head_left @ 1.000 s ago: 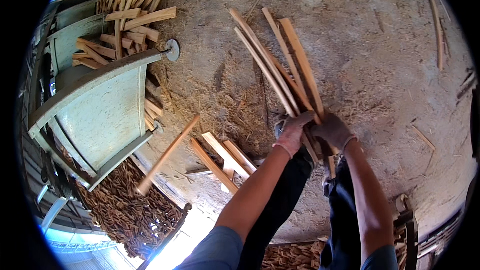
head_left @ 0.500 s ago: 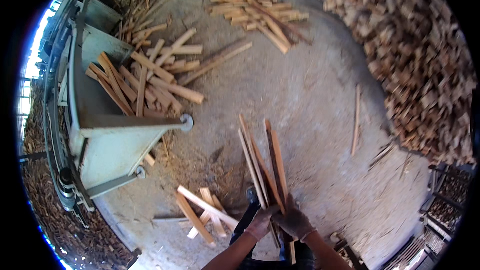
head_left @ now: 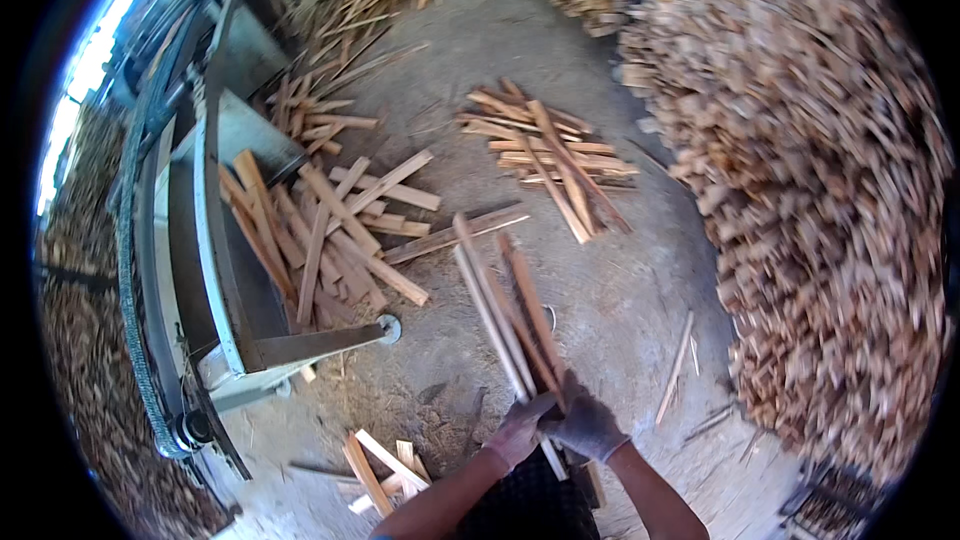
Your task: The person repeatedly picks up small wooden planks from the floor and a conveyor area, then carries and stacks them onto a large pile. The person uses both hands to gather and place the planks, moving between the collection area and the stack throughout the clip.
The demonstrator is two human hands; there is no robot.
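Several long wooden strips rise from my two gloved hands in a loose bundle, fanned apart at their far ends. Their lower ends stick out below my hands, in front of my dark clothing. My left hand is closed round the pale strips on the left side. Against it, my right hand grips the darker, rough-edged strips on the right. The palms and some fingers are hidden by the wood. Beyond the bundle, a pile of wooden strips lies crosswise on the floor.
At left stands a metal machine frame with a belt and footed legs. More strips are heaped against it. A small group of offcuts lies at lower left. A tall stack of wood pieces fills the right side of the concrete floor.
My view has tilted up and moved, so the floor piles sit lower in the picture and more of the wood stack shows. Both hands keep their hold on the strips, whose far ends have drawn closer together.
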